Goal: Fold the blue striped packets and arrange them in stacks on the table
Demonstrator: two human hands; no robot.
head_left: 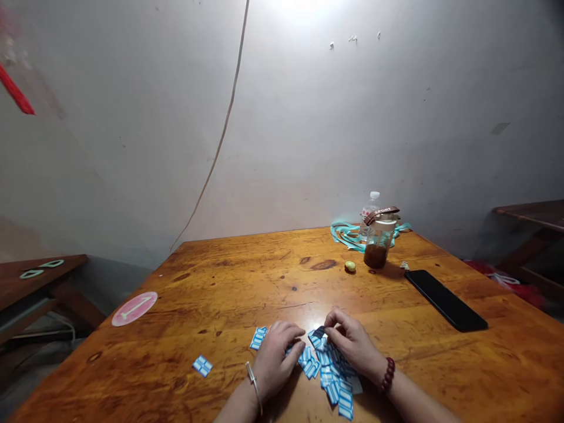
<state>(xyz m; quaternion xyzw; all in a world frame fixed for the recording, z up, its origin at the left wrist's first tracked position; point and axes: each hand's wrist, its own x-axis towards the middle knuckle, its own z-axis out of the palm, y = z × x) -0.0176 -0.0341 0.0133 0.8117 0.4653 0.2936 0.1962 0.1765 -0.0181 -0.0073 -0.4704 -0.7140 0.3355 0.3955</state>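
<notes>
Blue-and-white printed pieces (332,373) lie in a loose heap on the wooden table near its front. My right hand (352,343), with a dark red bead bracelet, is at the heap's upper right, thumb and index finger pinched on a small dark piece (319,332). My left hand (279,355), wearing a silver bangle, rests left of the heap with curled fingers over some pieces; what its fingertips hold, if anything, is hidden. A few pieces (258,337) show just beyond its left side. One separate blue-and-white piece (202,365) lies farther left.
A black phone (446,299) lies at the right. Toward the back right stand a cup of brown contents (378,247) and a clear bottle (373,202), beside turquoise straps (346,234) and a small yellowish object (350,267). A round pink sticker (134,308) marks the table's left side.
</notes>
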